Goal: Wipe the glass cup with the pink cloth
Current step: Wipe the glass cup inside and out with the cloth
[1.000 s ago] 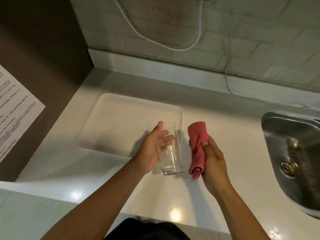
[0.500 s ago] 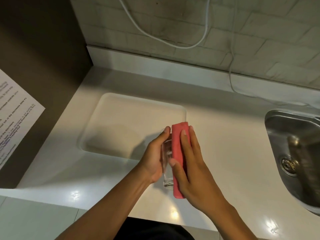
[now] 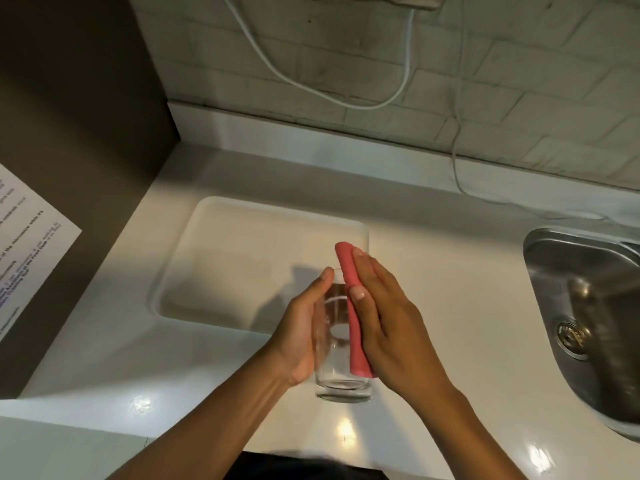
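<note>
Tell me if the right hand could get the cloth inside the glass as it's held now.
Probably yes: the glass leans in the left hand, its mouth uncovered, and the right hand presses the cloth alongside.

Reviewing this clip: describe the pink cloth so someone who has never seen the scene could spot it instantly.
Start at the steel sink on the right and move left along the white counter to the two hands. The right hand presses a folded strip against the glass cup held by the left hand. That pink cloth is the only brightly coloured thing there.
</note>
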